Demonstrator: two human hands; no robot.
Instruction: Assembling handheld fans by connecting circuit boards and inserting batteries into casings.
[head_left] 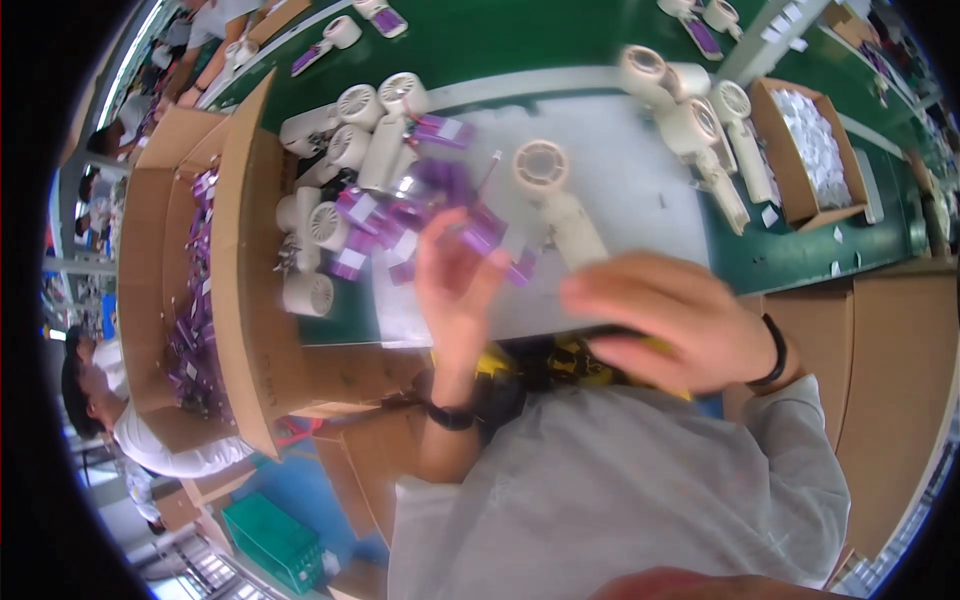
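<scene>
My left hand (458,285) is raised over the near part of the work surface, its fingers and thumb curled around a purple wrapped battery pack (485,229) with a thin wire standing up from it; motion blurs the grip. My right hand (665,315) hovers to the right, fingers stretched out and blurred, nothing visible in them. Just beyond it lies a cream handheld fan housing (575,228), its round ring head (541,165) pointing away from me. Several more purple packs (367,212) with white labels lie in a loose heap beyond and left of my left hand.
Cream fan housings (383,150) crowd the table's left side, and more (690,125) lie at the right. A tall carton (245,250) of purple packs stands left. A smaller box (815,160) of white pieces sits at the right. Other people work at the left.
</scene>
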